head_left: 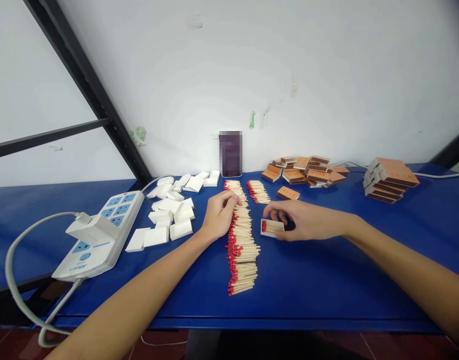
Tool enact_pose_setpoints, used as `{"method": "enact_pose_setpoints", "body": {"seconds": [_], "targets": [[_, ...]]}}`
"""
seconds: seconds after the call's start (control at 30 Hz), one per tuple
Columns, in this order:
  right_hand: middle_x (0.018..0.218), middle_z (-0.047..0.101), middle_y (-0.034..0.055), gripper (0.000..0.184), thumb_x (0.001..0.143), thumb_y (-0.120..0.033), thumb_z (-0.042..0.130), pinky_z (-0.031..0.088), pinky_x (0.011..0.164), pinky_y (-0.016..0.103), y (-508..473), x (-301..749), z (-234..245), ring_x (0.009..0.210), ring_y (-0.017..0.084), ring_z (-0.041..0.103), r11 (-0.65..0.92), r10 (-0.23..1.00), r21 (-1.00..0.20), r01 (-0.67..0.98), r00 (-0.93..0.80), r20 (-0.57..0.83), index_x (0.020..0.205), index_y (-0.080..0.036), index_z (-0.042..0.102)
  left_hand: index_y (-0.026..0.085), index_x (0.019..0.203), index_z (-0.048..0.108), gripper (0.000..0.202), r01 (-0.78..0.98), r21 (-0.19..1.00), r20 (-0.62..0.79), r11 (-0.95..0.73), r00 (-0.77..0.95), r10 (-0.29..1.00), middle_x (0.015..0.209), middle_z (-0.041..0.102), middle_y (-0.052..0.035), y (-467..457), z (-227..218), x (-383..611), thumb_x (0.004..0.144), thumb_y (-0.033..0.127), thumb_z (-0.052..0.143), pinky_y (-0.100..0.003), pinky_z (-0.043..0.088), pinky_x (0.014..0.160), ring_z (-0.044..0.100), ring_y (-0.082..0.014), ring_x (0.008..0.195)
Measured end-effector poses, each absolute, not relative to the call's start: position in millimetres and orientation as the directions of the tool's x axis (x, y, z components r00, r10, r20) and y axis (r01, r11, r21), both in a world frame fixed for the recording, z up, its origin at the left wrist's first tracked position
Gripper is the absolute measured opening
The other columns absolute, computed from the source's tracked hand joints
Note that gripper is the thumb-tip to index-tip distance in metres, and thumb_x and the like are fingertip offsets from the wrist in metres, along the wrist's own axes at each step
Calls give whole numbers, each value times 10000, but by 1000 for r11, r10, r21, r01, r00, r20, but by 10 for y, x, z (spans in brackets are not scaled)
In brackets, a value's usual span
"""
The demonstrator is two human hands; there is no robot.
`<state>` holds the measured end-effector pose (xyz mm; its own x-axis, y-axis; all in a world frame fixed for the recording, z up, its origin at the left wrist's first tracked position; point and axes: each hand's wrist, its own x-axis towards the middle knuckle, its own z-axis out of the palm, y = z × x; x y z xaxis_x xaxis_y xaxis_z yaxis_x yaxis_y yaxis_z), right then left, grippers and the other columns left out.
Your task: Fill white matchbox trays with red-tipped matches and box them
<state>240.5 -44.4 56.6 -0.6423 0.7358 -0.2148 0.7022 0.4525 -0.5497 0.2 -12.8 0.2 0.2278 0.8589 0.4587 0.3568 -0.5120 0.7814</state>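
Head view, read left to right. White trays: scattered on the blue desk. Left hand: fingers bent close to the thumb, tips down on the long row of matches; whether it pinches any cannot be told. Long row of matches: runs from the back of the desk towards its front edge, red heads left, pale sticks right, piled and slightly ragged. Each stick should prove very light, stiff yet easily snapped, and apt to roll; a small bundle is best taken by the wooden shafts. Short row of matches: beside the far part, heads likewise left. Filled tray: on the desk, just right of the long row, white-walled, open-topped, its matches also heads left. Thin card probably buckles under a squeeze; a gentle hold on opposite walls, kept level, suits it. Right hand: partly closed around the filled tray, thumb at the near right corner, fingers curled at the far edge. Orange matchboxes: heaped behind.
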Motion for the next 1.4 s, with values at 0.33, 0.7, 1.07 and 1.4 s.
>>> {"method": "enact_pose_setpoints", "body": {"seconds": [0.33,0.7,1.07,1.4], "targets": [[1017,661,81,395,817,-347,623,466,679,307,-402,2492,555,787,193,590,532,737,-527,662,-669,-96,1175,-185,658,172,687,610,318,368,782,453,-503,220,864,705,593,-8,-122,1,-3,923,297,435,-273,386,688,538,-159,704],[629,605,8,266,924,-324,512,352,624,281,-24,2427,80,596,150,527,520,848,-313,795,-437,300,989,-169,719,166,673,614,324,326,828,425,-456,165,890,645,549,10,-72,-16,-14,906,301,433,-269,372,668,502,-143,663],[750,667,49,252,927,-283,514,389,715,304,15,2458,-19,727,181,559,596,800,-265,758,-535,271,913,-193,749,163,678,622,331,335,819,432,-465,172,885,658,574,6,-69,-11,-17,911,296,428,-267,378,666,515,-142,670],[807,644,61,324,978,-317,457,392,714,312,-3,2499,-34,757,196,564,643,765,-263,719,-589,261,1051,-225,759,171,680,610,334,365,803,431,-471,191,882,671,584,1,-100,3,-13,918,307,419,-269,374,667,519,-148,677]]}}
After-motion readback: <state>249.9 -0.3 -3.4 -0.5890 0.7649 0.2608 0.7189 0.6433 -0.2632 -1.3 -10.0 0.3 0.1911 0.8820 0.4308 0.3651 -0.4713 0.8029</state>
